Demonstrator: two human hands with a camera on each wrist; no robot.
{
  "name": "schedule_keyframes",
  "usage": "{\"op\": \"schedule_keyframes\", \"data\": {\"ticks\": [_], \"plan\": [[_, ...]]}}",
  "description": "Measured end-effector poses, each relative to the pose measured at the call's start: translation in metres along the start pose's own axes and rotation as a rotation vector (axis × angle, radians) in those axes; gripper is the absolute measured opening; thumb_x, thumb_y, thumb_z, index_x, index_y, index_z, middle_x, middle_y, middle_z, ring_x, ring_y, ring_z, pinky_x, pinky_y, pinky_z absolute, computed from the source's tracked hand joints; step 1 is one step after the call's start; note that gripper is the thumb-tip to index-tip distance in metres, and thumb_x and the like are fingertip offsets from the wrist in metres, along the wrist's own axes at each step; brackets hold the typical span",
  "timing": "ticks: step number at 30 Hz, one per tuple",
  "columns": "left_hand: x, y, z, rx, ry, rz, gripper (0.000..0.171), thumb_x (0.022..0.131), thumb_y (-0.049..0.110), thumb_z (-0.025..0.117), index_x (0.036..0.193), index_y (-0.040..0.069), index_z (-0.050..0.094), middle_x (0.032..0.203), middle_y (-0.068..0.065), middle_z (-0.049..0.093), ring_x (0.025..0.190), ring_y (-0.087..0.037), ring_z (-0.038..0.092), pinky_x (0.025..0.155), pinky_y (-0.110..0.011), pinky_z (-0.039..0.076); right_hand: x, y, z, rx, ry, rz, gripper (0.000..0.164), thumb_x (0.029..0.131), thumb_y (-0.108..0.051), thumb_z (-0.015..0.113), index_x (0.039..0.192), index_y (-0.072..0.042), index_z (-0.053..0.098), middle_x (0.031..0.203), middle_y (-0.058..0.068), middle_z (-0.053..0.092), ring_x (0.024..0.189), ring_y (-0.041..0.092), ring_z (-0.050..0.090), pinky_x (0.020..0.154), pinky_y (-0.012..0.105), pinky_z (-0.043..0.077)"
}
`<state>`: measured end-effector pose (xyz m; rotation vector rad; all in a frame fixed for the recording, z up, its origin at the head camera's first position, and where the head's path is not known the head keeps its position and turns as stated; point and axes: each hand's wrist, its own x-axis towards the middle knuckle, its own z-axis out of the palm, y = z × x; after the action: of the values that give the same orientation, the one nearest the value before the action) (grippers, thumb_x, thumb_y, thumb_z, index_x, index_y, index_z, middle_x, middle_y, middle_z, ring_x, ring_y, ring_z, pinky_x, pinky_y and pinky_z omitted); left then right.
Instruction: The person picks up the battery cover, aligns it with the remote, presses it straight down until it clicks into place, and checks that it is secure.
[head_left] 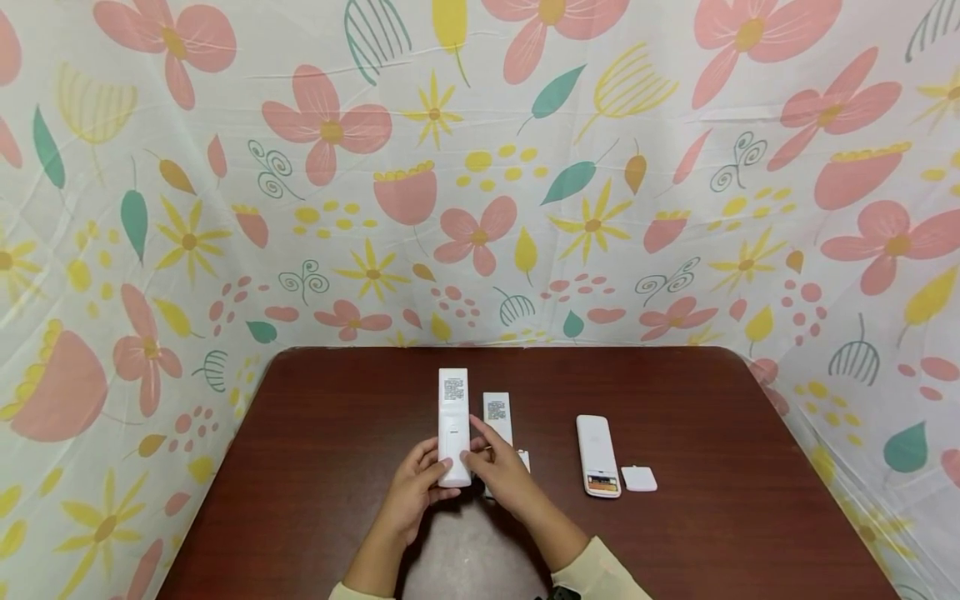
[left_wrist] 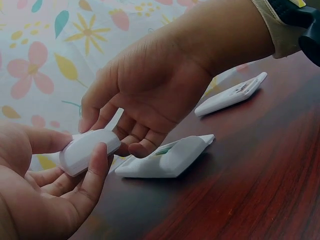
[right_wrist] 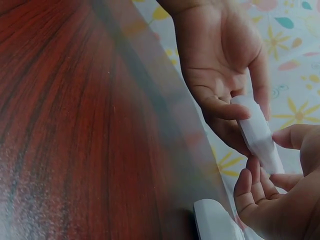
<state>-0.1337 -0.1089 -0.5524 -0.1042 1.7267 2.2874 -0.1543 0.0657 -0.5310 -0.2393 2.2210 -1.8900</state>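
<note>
Left hand (head_left: 410,485) and right hand (head_left: 507,477) both have fingers gripping a white remote control (head_left: 453,437); toward three o'clock, an open remote (head_left: 596,446) lies on the counter (head_left: 322,433), batteries (head_left: 602,483) exposed.

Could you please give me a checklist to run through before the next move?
1. Held remote in the left hand: ok.
2. Right hand touching the held remote: ok.
3. Printed label on its back visible: ok.
4. Held remote loaded: cannot tell, its back looks closed.
5. Right-side remote closed: not ok, batteries exposed.
6. Loose cover beside the right-side remote: ok.
</note>
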Motion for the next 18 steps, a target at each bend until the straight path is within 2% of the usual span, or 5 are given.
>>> {"op": "schedule_keyframes", "data": {"ticks": [18], "plan": [[0.0, -0.003, -0.006, 0.042, 0.081, 0.004, 0.053, 0.101, 0.015, 0.056, 0.148, -0.002, 0.038, 0.143, -0.024, 0.054, 0.089, -0.015, 0.066, 0.073, -0.028, 0.059, 0.006, 0.01, 0.012, -0.001, -0.054, 0.026, 0.066, 0.098, -0.016, 0.063, 0.156, -0.003, 0.035, 0.118, 0.02, 0.063, 0.088, 0.013, 0.059, 0.073, 0.023, 0.051]]}}
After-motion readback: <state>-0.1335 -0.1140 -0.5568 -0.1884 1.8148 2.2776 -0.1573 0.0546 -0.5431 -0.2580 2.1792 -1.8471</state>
